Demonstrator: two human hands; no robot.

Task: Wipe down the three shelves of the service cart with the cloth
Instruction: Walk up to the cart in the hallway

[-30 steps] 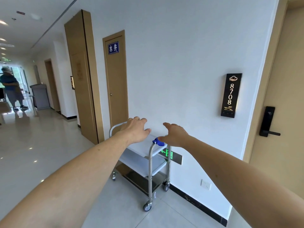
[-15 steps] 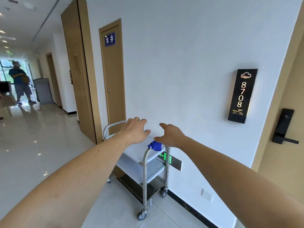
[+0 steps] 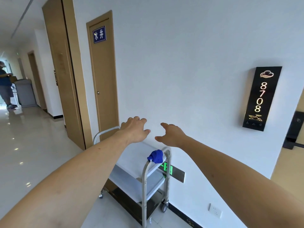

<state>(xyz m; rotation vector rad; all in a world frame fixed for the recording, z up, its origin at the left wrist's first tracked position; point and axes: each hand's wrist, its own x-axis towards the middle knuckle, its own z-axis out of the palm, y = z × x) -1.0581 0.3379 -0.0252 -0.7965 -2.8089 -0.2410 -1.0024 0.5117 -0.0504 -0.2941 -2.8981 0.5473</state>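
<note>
Both hands, left hand [image 3: 134, 130] and right hand [image 3: 171, 134], reach out released at frame centre; the cloth [image 3: 156, 156] waits bunched on the service cart [image 3: 144, 178] below, ready for grabbing.

Left forearm [image 3: 69, 178] covers the near-left side of the service cart [image 3: 144, 183], so most of its three shelves and near-left leg are hidden; the left hand [image 3: 134, 129] masks part of the far handle. Door lock [image 3: 294, 130] is cut by the right edge. Person [image 3: 5, 84] down the corridor is cropped by the left edge and too small to detail.
</note>
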